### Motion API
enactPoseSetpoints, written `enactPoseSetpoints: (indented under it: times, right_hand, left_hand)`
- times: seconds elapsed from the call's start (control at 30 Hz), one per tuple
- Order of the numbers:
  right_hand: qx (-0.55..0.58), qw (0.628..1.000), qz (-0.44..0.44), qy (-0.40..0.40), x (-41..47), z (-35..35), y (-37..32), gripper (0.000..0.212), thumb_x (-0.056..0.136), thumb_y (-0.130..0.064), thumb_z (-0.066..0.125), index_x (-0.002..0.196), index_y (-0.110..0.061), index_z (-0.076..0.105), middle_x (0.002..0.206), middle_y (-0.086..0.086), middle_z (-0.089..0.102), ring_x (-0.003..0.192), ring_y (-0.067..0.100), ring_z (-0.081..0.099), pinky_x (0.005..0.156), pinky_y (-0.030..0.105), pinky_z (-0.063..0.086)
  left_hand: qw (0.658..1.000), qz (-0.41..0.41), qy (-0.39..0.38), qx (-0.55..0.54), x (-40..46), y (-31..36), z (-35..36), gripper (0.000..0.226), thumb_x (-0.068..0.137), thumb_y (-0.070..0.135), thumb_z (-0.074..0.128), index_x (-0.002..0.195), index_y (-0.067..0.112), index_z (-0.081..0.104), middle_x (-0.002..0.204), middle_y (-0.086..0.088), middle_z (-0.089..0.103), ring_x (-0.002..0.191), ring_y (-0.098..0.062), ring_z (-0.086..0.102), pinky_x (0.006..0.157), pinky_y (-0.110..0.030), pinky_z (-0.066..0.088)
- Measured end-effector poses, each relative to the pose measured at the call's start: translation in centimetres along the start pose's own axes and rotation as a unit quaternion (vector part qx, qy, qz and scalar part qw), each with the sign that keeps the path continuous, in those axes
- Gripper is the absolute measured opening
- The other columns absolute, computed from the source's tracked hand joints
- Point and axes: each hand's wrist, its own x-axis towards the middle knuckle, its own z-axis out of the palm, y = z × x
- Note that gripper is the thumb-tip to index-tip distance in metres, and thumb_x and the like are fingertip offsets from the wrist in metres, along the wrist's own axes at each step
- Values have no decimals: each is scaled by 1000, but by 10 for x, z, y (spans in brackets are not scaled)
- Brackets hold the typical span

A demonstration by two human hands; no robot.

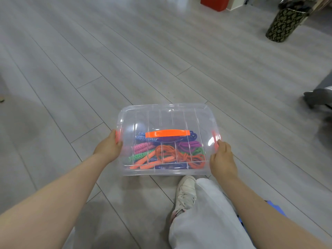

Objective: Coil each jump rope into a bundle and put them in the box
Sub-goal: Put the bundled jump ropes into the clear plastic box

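While the grey plank floor (125, 51) is filling most of the view, a clear plastic box (165, 168) is sitting on it just ahead of the person's white shoe (186, 193) and white trouser leg (206, 216). A clear lid (161, 115) with an orange handle (167, 133) is covering the box. The left hand (109, 149) is gripping the box's left side at the orange latch (117, 136), and the right hand (221, 159) is gripping the right side at the matching latch (214, 141). Inside, coiled jump ropes (168, 153) in orange, purple, green, pink and blue are lying bundled together. A patterned dark cylinder (285, 22) is standing far off at the upper right, near a red object (214, 2).
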Motion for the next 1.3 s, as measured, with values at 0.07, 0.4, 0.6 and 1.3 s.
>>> enactPoseSetpoints:
  times: [0.07, 0.4, 0.6, 1.3]
  right_hand:
    - [-4, 1000, -3, -1, -1, 0, 2, 56, 89, -2, 42, 144, -7, 33, 144, 11, 34, 119, 35, 49, 86, 45, 48]
    - [-27, 999, -8, -20, -20, 5, 12, 56, 88, 1, 44, 142, -5, 32, 144, 14, 33, 94, 38, 58, 68, 37, 41]
    - [-83, 996, 29, -21, -6, -5, -1, 35, 97, -12, 40, 131, -5, 41, 132, 14, 46, 98, 39, 60, 72, 39, 42]
    - [105, 985, 138, 27, 33, -1, 8, 49, 90, -51, 49, 123, -15, 54, 113, 12, 55, 96, 32, 57, 85, 45, 49]
  left_hand:
    - [1000, 1, -1, 10, -1, 1, 1, 40, 96, 23, 43, 135, 15, 38, 116, -15, 62, 99, -37, 59, 76, -36, 42]
    - [1000, -4, -14, -11, -5, 0, -1, 55, 96, 29, 45, 147, 22, 28, 134, -9, 56, 113, -36, 56, 87, -38, 44]
    - [995, -36, -4, -96, 2, 1, -1, 59, 92, 23, 53, 147, 20, 32, 141, -10, 48, 125, -32, 48, 102, -40, 40]
    - [841, -258, -74, -470, 13, -20, 38, 50, 79, 49, 72, 112, 13, 62, 109, -7, 68, 96, -26, 63, 97, -44, 46]
